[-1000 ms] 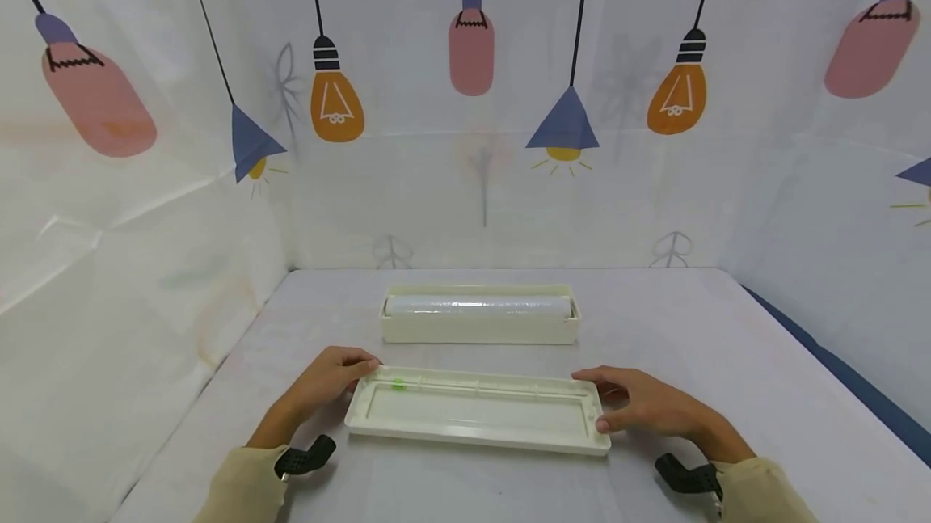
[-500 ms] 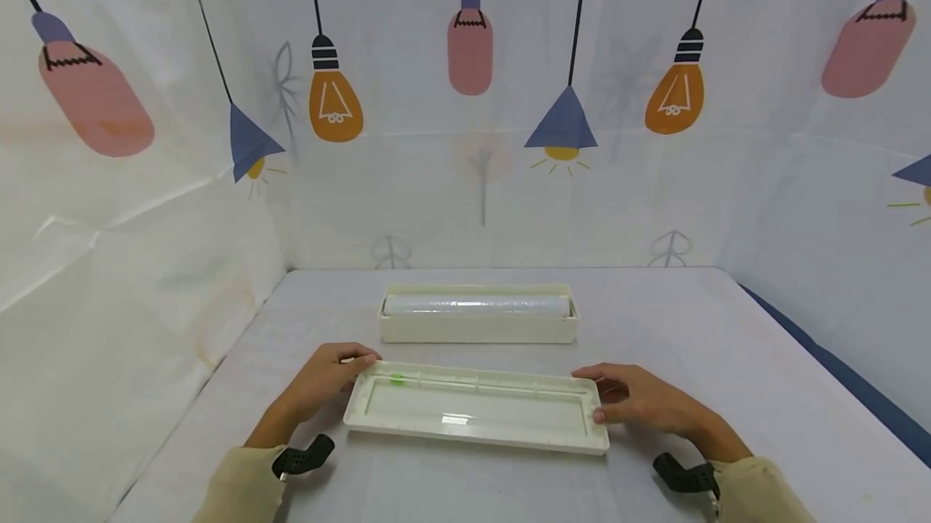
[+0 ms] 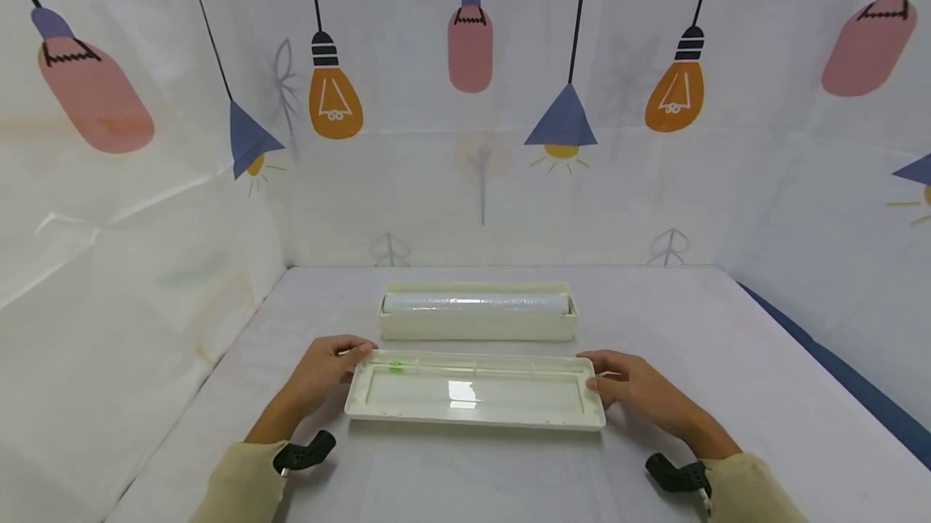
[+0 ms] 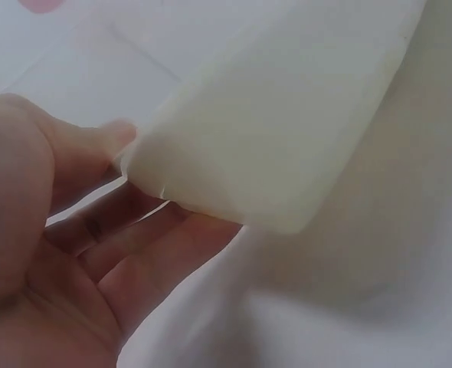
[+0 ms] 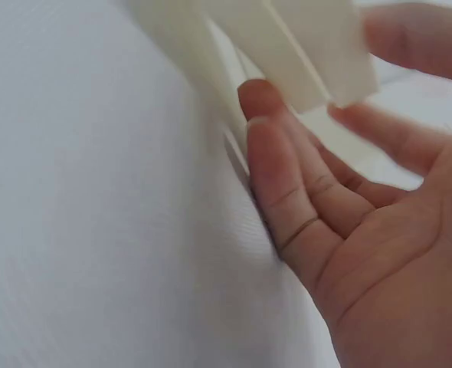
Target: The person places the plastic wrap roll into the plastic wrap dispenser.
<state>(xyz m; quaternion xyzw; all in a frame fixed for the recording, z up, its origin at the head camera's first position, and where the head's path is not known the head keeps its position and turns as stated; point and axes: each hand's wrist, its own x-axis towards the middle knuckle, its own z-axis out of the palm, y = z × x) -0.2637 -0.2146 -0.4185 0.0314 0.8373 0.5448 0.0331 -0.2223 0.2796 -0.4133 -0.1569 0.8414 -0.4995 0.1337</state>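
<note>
A long cream plastic lid (image 3: 524,398) is held between both hands, its hollow inner side facing up and toward the head camera. My left hand (image 3: 325,369) grips its left end, thumb on the upper corner; the left wrist view shows the fingers beneath the lid's end (image 4: 241,153). At the other end my right hand (image 3: 629,385) pinches the lid's right edge, and the right wrist view has fingertips (image 5: 276,157) under it. A green mark (image 3: 396,365) shows near the lid's upper left. Behind the lid stands a matching cream box (image 3: 476,329) with a roll of clear film (image 3: 476,302) inside.
The white-covered table (image 3: 465,482) runs back to a white curtain (image 3: 465,183) printed with hanging lamps. Another curtain side (image 3: 131,280) closes off the left. Dark wrist camera mounts (image 3: 305,453) sit at both wrists.
Both hands have moved the lid away from the person, closer to the box. Its right end has risen, so it now lies nearly level across the view.
</note>
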